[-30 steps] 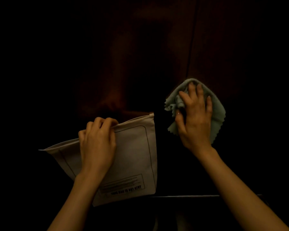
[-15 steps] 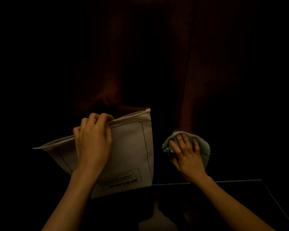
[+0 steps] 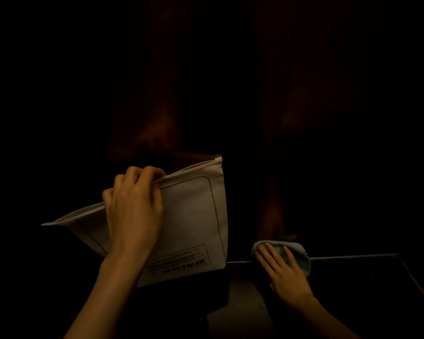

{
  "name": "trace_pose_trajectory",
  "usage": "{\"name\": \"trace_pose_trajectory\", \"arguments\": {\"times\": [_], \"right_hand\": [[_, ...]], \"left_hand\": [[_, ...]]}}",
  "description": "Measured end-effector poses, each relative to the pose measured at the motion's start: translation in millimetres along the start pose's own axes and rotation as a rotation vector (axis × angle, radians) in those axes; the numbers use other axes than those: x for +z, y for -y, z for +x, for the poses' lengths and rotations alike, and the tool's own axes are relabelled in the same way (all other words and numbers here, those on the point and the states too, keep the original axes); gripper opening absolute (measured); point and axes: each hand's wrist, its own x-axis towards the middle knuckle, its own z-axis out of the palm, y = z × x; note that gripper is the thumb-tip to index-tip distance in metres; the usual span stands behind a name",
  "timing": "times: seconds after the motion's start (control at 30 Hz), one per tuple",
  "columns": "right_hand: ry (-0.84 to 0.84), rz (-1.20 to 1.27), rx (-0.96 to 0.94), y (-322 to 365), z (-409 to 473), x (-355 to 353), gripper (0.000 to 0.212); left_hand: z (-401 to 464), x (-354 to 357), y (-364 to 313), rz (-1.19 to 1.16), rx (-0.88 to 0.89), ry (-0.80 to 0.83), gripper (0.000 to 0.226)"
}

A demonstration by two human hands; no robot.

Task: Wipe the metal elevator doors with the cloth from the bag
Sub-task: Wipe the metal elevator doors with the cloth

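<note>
Head view: left hand [image 3: 135, 211] pinches the bag [image 3: 191, 221] by its top edge. Right hand [image 3: 283, 272], fingers spread flat, presses the cloth [image 3: 298, 252] low on the dark doors [image 3: 274, 211], at their bottom edge.

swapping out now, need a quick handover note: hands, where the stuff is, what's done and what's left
Left hand: gripping the top edge of the white bag, held up, mouth open.
Right hand: flat on the green cloth, pressing it low on the dark door, near the bottom edge.
Done: cloth out of the bag, wiping under way.
Left: too dark to judge how much door remains; then the cloth can go back in the bag.
</note>
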Motion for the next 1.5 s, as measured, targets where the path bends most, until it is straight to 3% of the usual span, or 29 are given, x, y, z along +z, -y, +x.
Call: {"name": "trace_pose_trajectory", "arguments": {"times": [0.1,0.2,0.4,0.57,0.73,0.87,1.03,1.27,1.5], "right_hand": [[0.021,-0.113,-0.041,-8,1,7,0.085],[0.030,-0.101,-0.092,-13,0,-10,0.090],[-0.149,0.017,-0.099,-15,-2,-22,0.091],[-0.031,-0.009,-0.122,-17,-6,-19,0.088],[-0.086,-0.020,-0.129,-20,-6,-20,0.089],[-0.198,-0.054,-0.101,-28,-6,-41,0.073],[-0.477,-0.046,-0.005,-31,5,-77,0.054],[-0.885,0.221,0.135,-35,23,-209,0.064],[-1.046,0.425,0.171,-43,20,-309,0.068]], "left_hand": [[1,0,-3,0.001,-0.002,0.020,0.020],[3,-3,-6,-0.009,0.005,0.031,0.020],[6,-10,-1,-0.009,0.002,0.007,0.019],[5,-8,-2,-0.011,-0.008,0.015,0.019],[5,-7,-5,-0.005,0.001,0.003,0.018],[5,-9,-7,-0.017,0.013,-0.007,0.018],[6,-17,-9,-0.022,0.024,-0.051,0.019],[5,-25,-8,-0.057,0.019,-0.087,0.019],[0,-15,-7,-0.125,-0.033,-0.028,0.019]]}}
